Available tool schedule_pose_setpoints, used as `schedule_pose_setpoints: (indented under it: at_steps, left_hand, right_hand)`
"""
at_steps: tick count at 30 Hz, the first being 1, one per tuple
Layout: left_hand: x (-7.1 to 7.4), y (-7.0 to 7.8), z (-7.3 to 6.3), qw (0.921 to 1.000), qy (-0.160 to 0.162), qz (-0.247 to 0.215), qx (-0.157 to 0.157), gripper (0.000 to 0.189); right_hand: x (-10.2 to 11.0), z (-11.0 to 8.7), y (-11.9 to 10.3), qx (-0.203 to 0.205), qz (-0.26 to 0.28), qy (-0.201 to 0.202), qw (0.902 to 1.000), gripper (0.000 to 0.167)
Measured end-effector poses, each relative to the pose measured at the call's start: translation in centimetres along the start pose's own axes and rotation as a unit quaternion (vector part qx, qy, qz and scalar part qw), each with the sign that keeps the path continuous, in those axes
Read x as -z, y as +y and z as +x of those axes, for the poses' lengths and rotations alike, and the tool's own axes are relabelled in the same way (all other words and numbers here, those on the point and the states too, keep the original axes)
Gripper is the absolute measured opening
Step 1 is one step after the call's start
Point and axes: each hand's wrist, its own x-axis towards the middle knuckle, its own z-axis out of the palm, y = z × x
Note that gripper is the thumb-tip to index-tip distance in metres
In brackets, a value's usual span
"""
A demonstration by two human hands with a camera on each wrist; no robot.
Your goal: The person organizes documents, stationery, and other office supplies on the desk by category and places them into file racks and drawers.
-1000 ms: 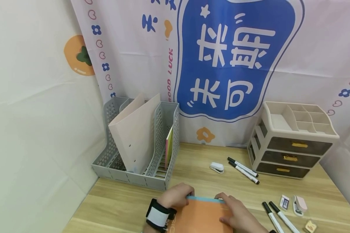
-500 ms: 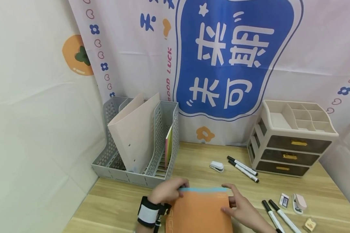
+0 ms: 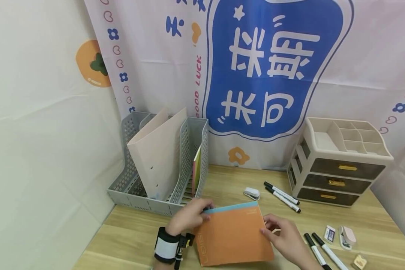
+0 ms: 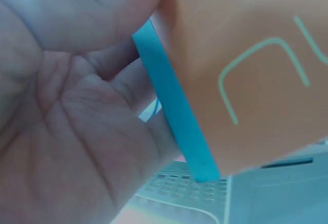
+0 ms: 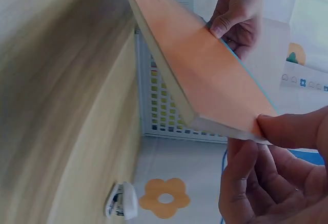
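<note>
An orange notebook [image 3: 233, 236] with a light blue strip along its top edge is tilted up above the table. My left hand [image 3: 189, 215] grips its upper left corner, thumb on the cover and fingers behind. In the left wrist view the blue strip [image 4: 177, 106] runs alongside the palm. My right hand [image 3: 287, 234] pinches the right edge between thumb and fingers. The right wrist view shows the page edges [image 5: 164, 75] of the notebook and the right thumb [image 5: 292, 129] on its cover. Printed letters run along the left side of the cover.
Behind the left hand stands a grey file rack [image 3: 148, 204] holding a pale folder [image 3: 158, 161] and thin booklets [image 3: 196, 170]. A white stapler [image 3: 251, 193], several markers [image 3: 283, 198], an eraser [image 3: 329, 234] and a pink stapler [image 3: 347, 237] lie rightward. A drawer organizer [image 3: 341, 157] stands back right.
The notebook has risen and turned so its whole cover shows, right side higher. The left hand has moved up and left with it; the right hand's fingers have drawn together on the edge.
</note>
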Motion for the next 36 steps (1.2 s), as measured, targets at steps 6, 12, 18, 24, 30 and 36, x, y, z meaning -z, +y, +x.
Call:
schedule_pose_setpoints:
  at_steps: [6,12,18,24,30,36]
  left_hand:
    - [0.3,1.0,-0.2,0.9993,0.033,0.004,-0.017,0.01]
    - [0.3,2.3,-0.5,0.997,0.055,0.046,-0.028,0.013]
    - [-0.1,3.3,-0.4,0.9939,0.059,0.091,-0.018,0.016]
    - [0.0,3.3,-0.5,0.9915,0.081,0.1,-0.017,0.028]
    - [0.4,3.1,-0.9,0.9841,0.138,0.099,-0.053,0.026]
    - [0.7,3.4,-1.0,0.9729,0.194,0.104,-0.07,0.019]
  right_hand:
    - [0.9,0.3,-2.3,0.074,-0.065,0.086,0.9914,0.017]
    - [1.7,1.3,-4.4,0.238,-0.163,0.185,0.9395,0.034]
    - [1.5,3.2,-6.2,0.296,-0.196,0.224,0.9077,0.033]
    - [0.9,5.2,-7.4,0.325,-0.21,0.252,0.887,0.031]
    - [0.5,6.8,-8.9,0.349,-0.202,0.271,0.8741,0.025]
    - [0.2,7.5,-10.9,0.368,-0.176,0.281,0.8688,0.028]
